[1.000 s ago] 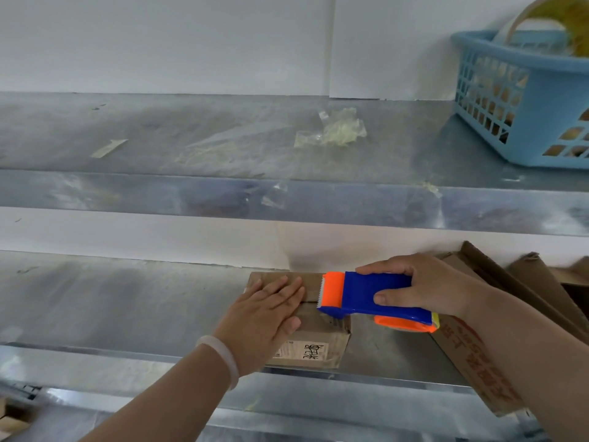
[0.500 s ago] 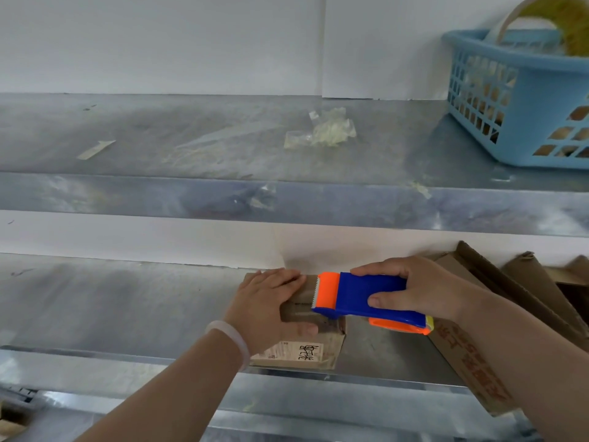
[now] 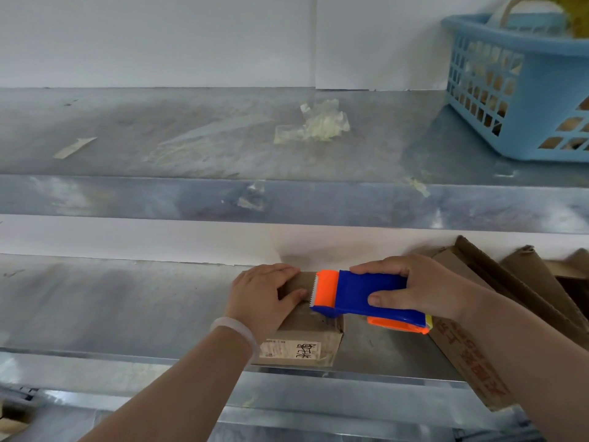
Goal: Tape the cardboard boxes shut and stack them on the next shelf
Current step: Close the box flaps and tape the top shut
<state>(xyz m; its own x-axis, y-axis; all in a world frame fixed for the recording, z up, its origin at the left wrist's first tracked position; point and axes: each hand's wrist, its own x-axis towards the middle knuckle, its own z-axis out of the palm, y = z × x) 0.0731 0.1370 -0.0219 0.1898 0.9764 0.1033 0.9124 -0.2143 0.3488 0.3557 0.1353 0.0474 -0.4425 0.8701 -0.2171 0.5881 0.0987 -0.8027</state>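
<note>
Since one second ago my left hand (image 3: 264,298) has changed its hold. It lay flat on the top of the cardboard box (image 3: 312,333); now the fingers bend over the far edge and the thumb lies on the top, just beside the toothed blade. So this hand grips the box. A pale, translucent bracelet (image 3: 236,328) sits on the wrist.

My right hand (image 3: 424,288) is wrapped around the tape dispenser (image 3: 366,295), fingers over the far side and thumb on the near side. The dispenser is smooth plastic, with a blue body and an orange head. The head rests on the right part of the box top.

The box is small, plain brown and matte. It stands on the lower shelf (image 3: 127,307), close to the near edge. On its near side there is a white label (image 3: 293,349) with black handwritten characters and small print; I cannot read them.

To the right, flattened cardboard (image 3: 468,355) leans under my forearm. It carries red printed characters, too blurred for me to read.

Both shelves are dull grey metal with cloudy marks. On the upper shelf (image 3: 191,132) lie a crumpled piece of clear tape (image 3: 315,124), a flat tape strip (image 3: 75,147) at the left, and a blue plastic lattice basket (image 3: 526,100) at the far right.
</note>
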